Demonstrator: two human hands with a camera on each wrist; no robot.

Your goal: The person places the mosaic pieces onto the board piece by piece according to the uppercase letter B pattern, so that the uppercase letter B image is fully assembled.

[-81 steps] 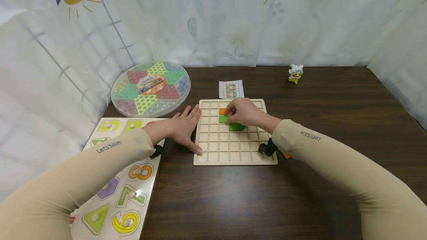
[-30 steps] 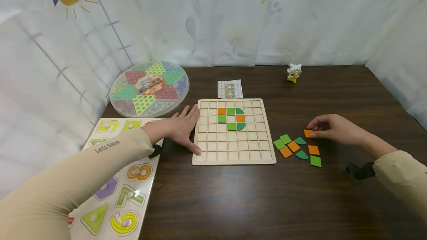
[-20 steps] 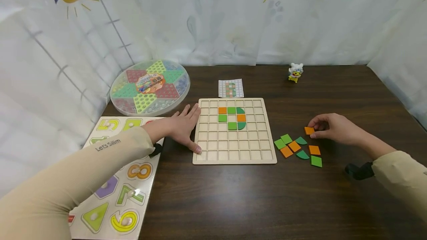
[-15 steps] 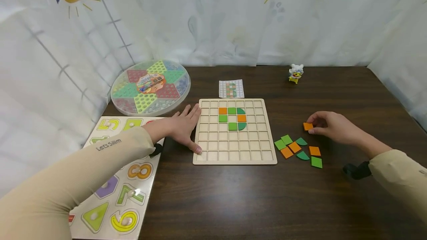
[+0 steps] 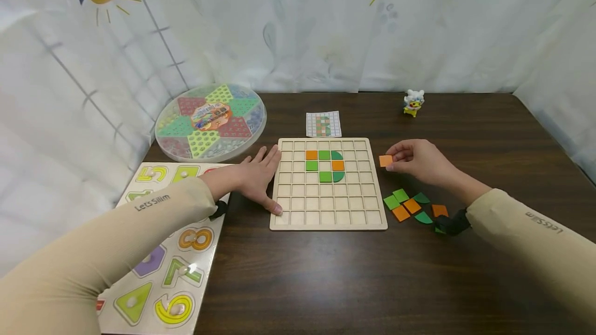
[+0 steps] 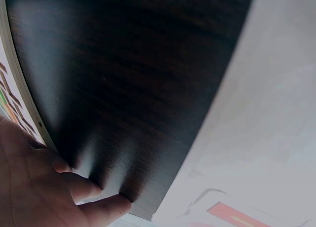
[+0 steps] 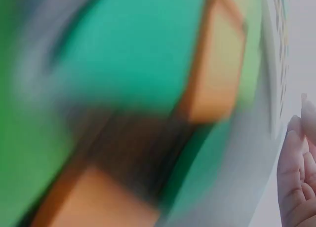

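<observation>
A pale wooden grid board (image 5: 326, 218) lies on the dark table, with orange squares, green squares and dark green quarter-round tiles set in its upper cells. My left hand (image 5: 255, 177) rests at the board's left edge, fingers spread and thumb on the lower left corner. Just right of the board, my right hand (image 5: 421, 162) pinches an orange square tile (image 5: 385, 161) between thumb and fingertips, above the table. In the right wrist view the right hand (image 7: 298, 172) shows at the edge, beside large blurred tiles. The left wrist view shows the left hand (image 6: 54, 192) against dark wood.
Loose tiles (image 5: 401, 206) lie right of the board, partly behind the right wrist's black camera (image 5: 453, 223). A pattern card (image 5: 323, 124) sits behind the board. Leftward are a round Chinese checkers set (image 5: 209, 123) and a number puzzle board (image 5: 205, 273). A small figurine (image 5: 412, 103) stands at the back.
My right hand left the board, took an orange square from the loose tiles, lifted it and carried it left towards the board. The left hand stays in place.
</observation>
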